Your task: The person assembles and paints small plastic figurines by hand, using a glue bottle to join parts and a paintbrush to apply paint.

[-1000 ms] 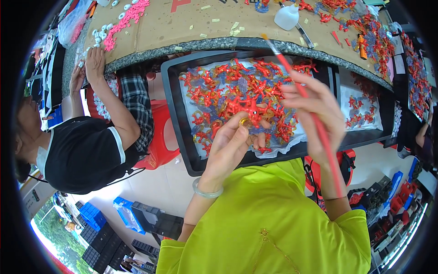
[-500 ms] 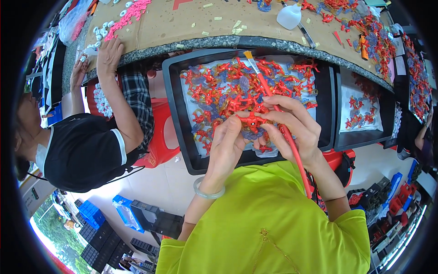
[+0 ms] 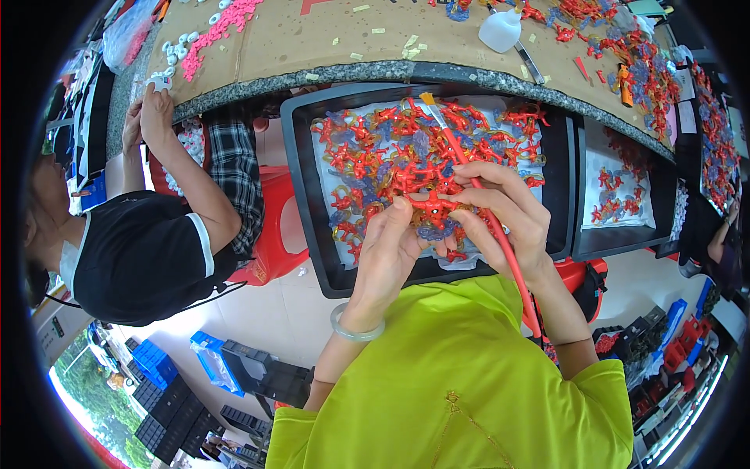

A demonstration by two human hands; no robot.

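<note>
Between my hands, over a black tray [image 3: 299,184], is a small red toy figure [image 3: 434,206] with a translucent purple part below it. My left hand [image 3: 388,248] pinches one side of it between thumb and fingers. The thumb and a finger of my right hand [image 3: 512,223] grip its other side. Held in that same right hand is a paintbrush [image 3: 509,262] with a long red handle, its yellowish bristles pointing away toward the table. Many similar red figures [image 3: 391,160] with purple and amber translucent parts lie on white lining in the tray.
A second black tray [image 3: 617,241] with more figures adjoins on the right. Beyond is a stone-edged table [image 3: 312,76] with a white squeeze bottle [image 3: 500,30], a metal-ended tool [image 3: 530,64] and heaped figures. A co-worker [image 3: 148,250] sits at left, handling a small white piece.
My hands, the figure and the brush stay nearly in place. The co-worker's hands have come together at the table edge around a white piece.
</note>
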